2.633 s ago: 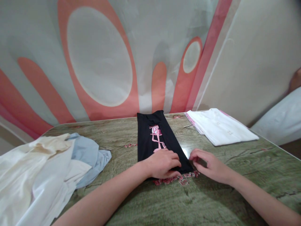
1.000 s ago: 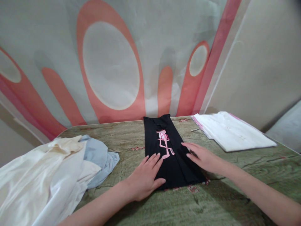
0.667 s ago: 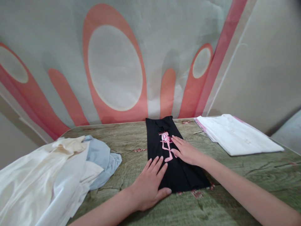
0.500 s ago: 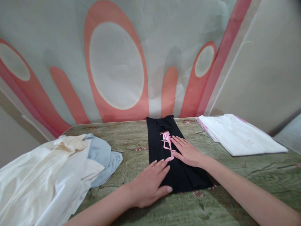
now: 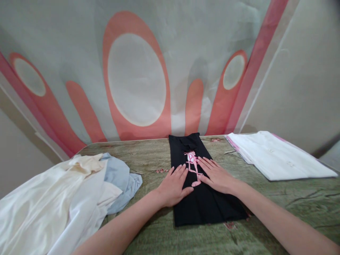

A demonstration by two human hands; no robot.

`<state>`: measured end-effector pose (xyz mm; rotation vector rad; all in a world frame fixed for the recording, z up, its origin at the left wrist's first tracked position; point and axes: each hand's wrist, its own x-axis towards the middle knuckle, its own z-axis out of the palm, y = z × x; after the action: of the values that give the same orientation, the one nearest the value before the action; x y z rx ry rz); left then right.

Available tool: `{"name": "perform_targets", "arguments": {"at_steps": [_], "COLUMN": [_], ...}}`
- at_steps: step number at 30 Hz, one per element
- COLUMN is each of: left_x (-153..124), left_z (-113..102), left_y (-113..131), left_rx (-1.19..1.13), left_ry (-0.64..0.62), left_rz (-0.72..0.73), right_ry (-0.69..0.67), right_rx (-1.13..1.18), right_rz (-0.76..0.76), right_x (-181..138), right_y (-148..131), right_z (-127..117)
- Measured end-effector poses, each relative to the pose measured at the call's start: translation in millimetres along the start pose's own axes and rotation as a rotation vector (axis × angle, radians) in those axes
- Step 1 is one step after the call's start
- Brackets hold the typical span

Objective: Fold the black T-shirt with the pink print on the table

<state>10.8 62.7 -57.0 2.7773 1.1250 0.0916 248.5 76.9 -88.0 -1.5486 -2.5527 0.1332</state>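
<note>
A black folded garment, seemingly a T-shirt (image 5: 209, 209), lies as a long narrow strip on the table, with a pink figure and lettering printed on it. My left hand (image 5: 174, 186) rests flat on its left edge, fingers stretched toward the print. On the right side of the print, my right hand (image 5: 216, 176) lies palm down, its fingers slightly spread and covering part of the lettering. Neither hand grips the cloth. Its far end, near the table's back edge, looks slightly rumpled.
On the left lies a loose heap of cream and white clothes (image 5: 50, 202), with a light blue cloth (image 5: 117, 173) at its side. A stack of folded white garments (image 5: 281, 156) sits at the right. Behind the wood-patterned table (image 5: 148, 230) rises a patterned wall covering (image 5: 138, 78).
My left hand has slid away from me along the garment's left edge, baring its near left corner. My right hand stays at the print. The view has shifted slightly.
</note>
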Motion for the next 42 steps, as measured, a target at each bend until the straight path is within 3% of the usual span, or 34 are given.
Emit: {"name": "perform_targets", "arguments": {"at_steps": [9, 16, 24, 26, 29, 34, 38, 42], "left_x": [-17, -31, -44, -43, -32, 26, 88, 131], "left_z": [-11, -19, -58, -68, -72, -53, -29, -5], "left_y": [9, 37, 66, 60, 45, 23, 19, 22], "left_rx": [-0.002, -0.022, -0.068, -0.098, -0.146, -0.061, 0.093, 0.141], "left_ry": [-0.096, -0.129, -0.275, -0.276, -0.212, 0.036, 0.098, 0.133], "left_rz": [0.044, 0.032, 0.043, 0.077, 0.118, 0.175, 0.142, 0.000], "right_ry": [0.015, 0.022, -0.022, -0.053, -0.101, 0.176, 0.258, 0.303], "right_rx": [-0.012, -0.056, -0.158, -0.075, 0.100, 0.465, 0.529, 0.584], "right_rz": [0.015, 0.068, 0.141, 0.088, 0.022, 0.114, 0.136, 0.141], "right_x": [-17, -30, -49, -48, -31, 27, 68, 96], "right_y": [-11, -42, -87, -79, -40, 41, 71, 90], "right_z": [-6, -19, -42, -52, -69, -84, -74, -44]}}
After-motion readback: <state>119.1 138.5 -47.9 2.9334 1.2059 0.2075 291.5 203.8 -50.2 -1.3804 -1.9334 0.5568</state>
